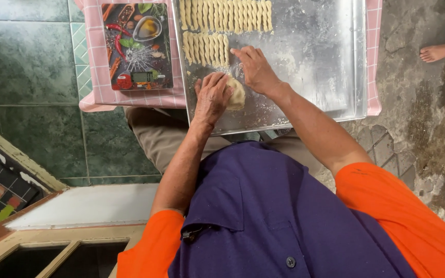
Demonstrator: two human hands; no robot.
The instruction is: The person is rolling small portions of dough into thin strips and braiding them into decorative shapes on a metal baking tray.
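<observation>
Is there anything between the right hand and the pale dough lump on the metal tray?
Nothing visible. The right hand rests on the floured metal tray just above the pale dough lump, which the left hand covers on its left side; the twisted dough strips lie further up.

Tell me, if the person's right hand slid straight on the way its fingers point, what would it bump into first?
The right hand points up and left across the metal tray. It would likely meet the near row of twisted dough sticks first; its fingertips are already almost at the row's end.

Left hand (pixel 212 97) curled palm-down, right hand (pixel 256 69) flat, fingers extended, forearms converging
</observation>
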